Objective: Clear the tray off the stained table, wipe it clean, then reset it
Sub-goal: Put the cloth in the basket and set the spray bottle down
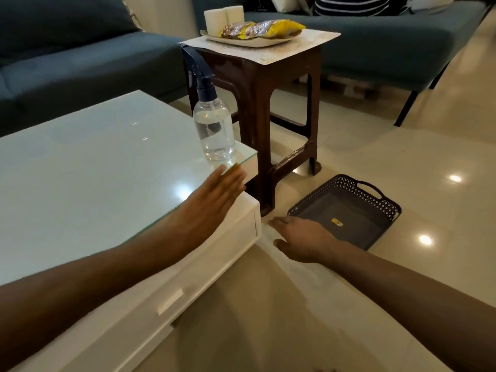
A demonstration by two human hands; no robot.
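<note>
The tray (pixel 346 213) lies on the floor, just beyond the right hand (pixel 300 241), whose fingers are relaxed and hold nothing. It looks like light, stiff plastic; grip the rim or loop handle. The left hand (pixel 212 200) hovers flat over the worktop (pixel 94 157).

Glossy glass table (pixel 88 157); perforated matt plastic tray (pixel 346 208); polished floor (pixel 402 162).

No legible text, small yellow label (pixel 337 222) inside the dark tray (pixel 386 208) unreadable, snack packets (pixel 264 28) beyond the tray, print blurred
</note>
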